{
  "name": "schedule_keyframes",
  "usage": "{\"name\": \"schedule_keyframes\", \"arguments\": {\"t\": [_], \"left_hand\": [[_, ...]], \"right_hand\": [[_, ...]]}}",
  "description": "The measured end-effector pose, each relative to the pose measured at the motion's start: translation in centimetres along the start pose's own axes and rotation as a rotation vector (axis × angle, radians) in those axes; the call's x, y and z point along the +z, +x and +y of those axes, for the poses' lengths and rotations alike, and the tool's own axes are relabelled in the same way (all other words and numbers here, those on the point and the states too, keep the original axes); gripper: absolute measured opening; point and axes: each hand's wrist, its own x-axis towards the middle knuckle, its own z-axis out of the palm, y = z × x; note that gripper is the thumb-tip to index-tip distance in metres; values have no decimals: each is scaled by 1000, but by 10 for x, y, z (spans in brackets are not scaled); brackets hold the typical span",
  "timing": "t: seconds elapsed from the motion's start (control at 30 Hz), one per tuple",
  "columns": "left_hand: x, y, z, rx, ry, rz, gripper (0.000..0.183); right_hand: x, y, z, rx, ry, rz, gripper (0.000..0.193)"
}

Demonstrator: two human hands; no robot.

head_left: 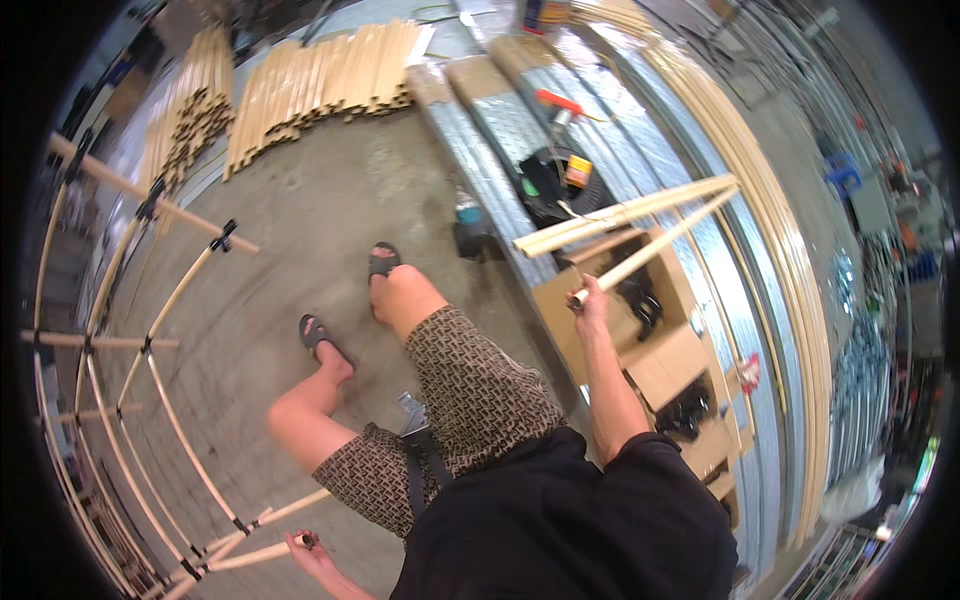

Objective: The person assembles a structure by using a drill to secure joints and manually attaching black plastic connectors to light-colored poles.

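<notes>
My right hand point(592, 293) is closed around the near end of a long beige tube point(655, 244). Its dark end pokes out past my fingers, while the far part slants up and right over an open cardboard box point(682, 285). Inside that box lie black fittings point(643, 308). At the lower left, my left hand point(314, 562) is curled at the end of another beige tube point(255, 555), whose dark end shows by my fingers. This tube runs left toward a frame of beige tubes point(185, 440) joined with black connectors point(223, 237).
More beige tubes point(625, 213) lie across the box. Long metal-coloured bundles point(480, 150) stretch along the right, bearing a black reel point(548, 190) and a red-topped tool point(560, 105). Stacked tubes point(325, 75) lie at the back. A teal-and-black power tool point(468, 228) stands on the floor.
</notes>
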Motion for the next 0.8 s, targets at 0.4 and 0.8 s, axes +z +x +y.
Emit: {"name": "schedule_keyframes", "arguments": {"t": [0.4, 0.8], "left_hand": [[96, -50, 10, 99, 445, -511, 52], [172, -297, -38, 413, 827, -1565, 27]], "right_hand": [[-7, -189, -67, -19, 144, -185, 22], [-93, -428, 4, 512, -1, -1006, 29]]}}
